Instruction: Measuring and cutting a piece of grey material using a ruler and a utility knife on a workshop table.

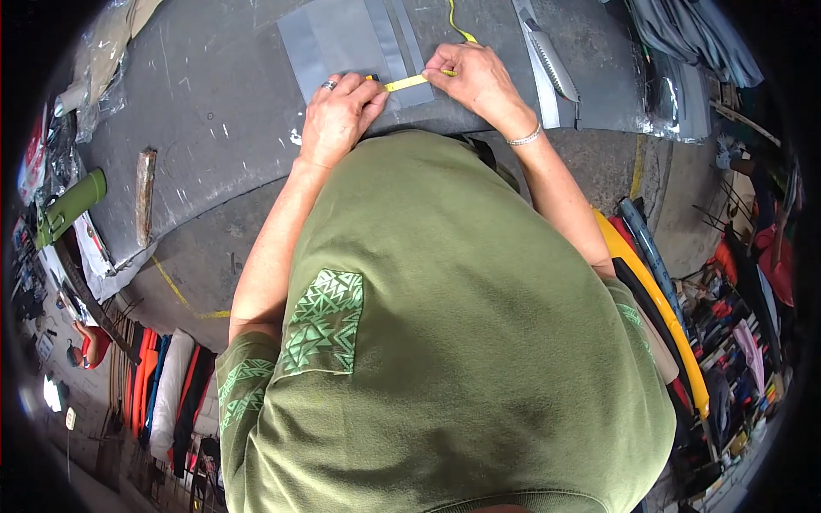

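A yellow measuring tape [405, 84] stretches across pieces of grey sheet material [329, 47] on the dark worktable. My left hand [338, 120] is closed on the tape's left end, pressing it down by the sheet's near edge. To the right, my right hand [481, 81] pinches the same tape between thumb and fingers. Past that hand the tape curls away toward the far edge of the view. Narrow grey strips [386, 38] lie beside the wider sheet. Right of my right hand, a utility knife [554, 67] rests next to a long pale strip [546, 103].
A worn brown stick-like piece [145, 198] lies at the table's left [231, 111], near a green roll [73, 205]. Grey material [705, 38] is heaped at the far right. Coloured rolls [171, 393] stand behind me on the left, a yellow one [663, 308] on the right.
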### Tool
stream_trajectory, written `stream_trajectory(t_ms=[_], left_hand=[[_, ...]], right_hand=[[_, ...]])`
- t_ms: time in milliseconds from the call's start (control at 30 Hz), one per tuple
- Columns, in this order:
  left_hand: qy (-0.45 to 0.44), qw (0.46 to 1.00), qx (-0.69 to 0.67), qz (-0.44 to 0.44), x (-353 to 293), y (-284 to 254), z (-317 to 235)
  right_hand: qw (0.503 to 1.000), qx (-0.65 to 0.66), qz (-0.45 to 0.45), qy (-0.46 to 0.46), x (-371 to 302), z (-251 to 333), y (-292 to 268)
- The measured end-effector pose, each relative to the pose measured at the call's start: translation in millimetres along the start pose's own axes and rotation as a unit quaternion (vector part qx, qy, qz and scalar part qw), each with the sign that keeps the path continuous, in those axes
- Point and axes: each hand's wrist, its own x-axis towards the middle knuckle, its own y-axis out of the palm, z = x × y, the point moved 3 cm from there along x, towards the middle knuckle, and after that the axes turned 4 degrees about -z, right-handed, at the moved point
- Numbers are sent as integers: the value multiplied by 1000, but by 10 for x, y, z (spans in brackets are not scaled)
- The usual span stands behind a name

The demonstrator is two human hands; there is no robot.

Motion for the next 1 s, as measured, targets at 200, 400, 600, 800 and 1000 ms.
stream_trajectory(t_ms=[200,400,600,800,1000], left_hand=[[-50,997,-34,38,85,-49,-43],[-69,993,-90,26,206,-65,-43],[-181,970,-162,-24,726,-172,261],[-184,978,-98,-25,1103,-36,602],[-217,971,-94,-22,1123,13,672]], right_hand=[[993,-21,-66,-98,-7,27,-4],[994,48,-77,-58,119,77,-7],[993,24,-113,-41,554,-34,15],[993,43,-111,-17,1032,-32,-62],[988,49,-144,0,1075,-17,-91]])
